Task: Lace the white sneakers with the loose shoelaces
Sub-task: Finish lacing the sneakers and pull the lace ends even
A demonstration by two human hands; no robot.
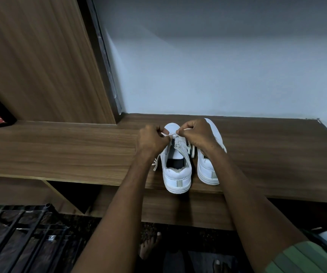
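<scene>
Bare forearms reach to the left sneaker (177, 170) near the surface (60, 146) edge, left hand (151, 139) and right hand (196, 134) each pinching the lace (178, 143) (apparently low eyelets); next, thread upward.

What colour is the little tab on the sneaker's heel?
Pale grey-beige, on the white sneaker's heel tab; head view.

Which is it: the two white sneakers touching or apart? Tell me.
Apart. The head view shows a strip of wooden shelf between the left sneaker and the right sneaker at their heels.
</scene>
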